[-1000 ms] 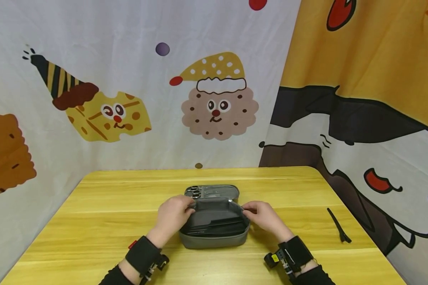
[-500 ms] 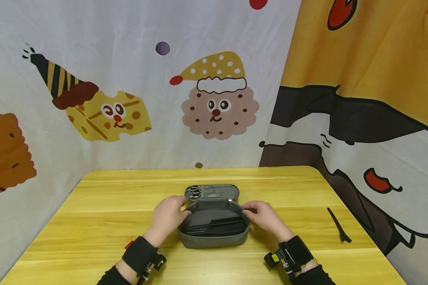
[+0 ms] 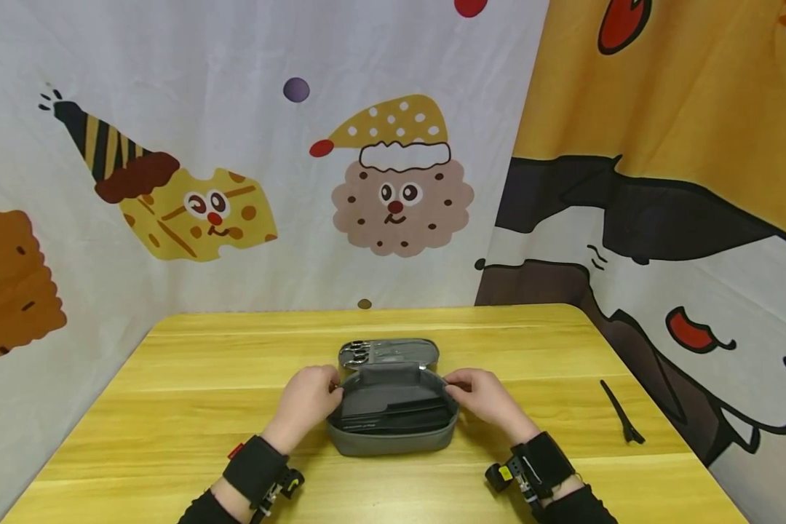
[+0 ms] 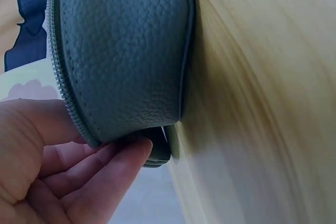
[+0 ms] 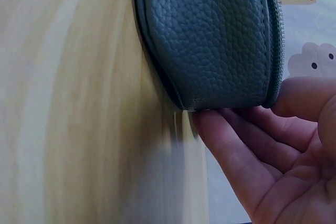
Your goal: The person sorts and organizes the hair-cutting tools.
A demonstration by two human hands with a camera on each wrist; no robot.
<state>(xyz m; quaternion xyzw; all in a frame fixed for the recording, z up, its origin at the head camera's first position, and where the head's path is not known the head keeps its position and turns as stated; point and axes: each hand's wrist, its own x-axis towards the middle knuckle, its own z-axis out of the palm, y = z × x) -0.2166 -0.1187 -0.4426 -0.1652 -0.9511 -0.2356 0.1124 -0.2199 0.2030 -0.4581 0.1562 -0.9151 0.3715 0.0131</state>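
Note:
A grey zip case (image 3: 393, 445) stands on the table with its lid (image 3: 402, 354) folded back behind it. Scissors (image 3: 359, 353) and other slim tools are tucked into the lid. Several flat black pieces (image 3: 419, 421) lie inside the body. My left hand (image 3: 304, 402) pinches the case's left back corner, thumb near the zip (image 4: 62, 72) and fingers against the leather wall (image 4: 123, 51). On the opposite side my right hand (image 3: 485, 397) holds the right back corner, its thumb (image 5: 302, 98) at the zip edge and its fingertips under the end of the wall.
A slim black hair clip (image 3: 622, 415) lies on the wooden table (image 3: 203, 378) at the right. Behind the table hangs a printed curtain (image 3: 236, 65) with cartoon figures. Each wrist wears a black strap (image 3: 255, 469) with a small camera.
My left hand has shifted left and slightly down, from the inner rim to the outer left corner of the case. The right hand keeps its hold. The case has barely moved.

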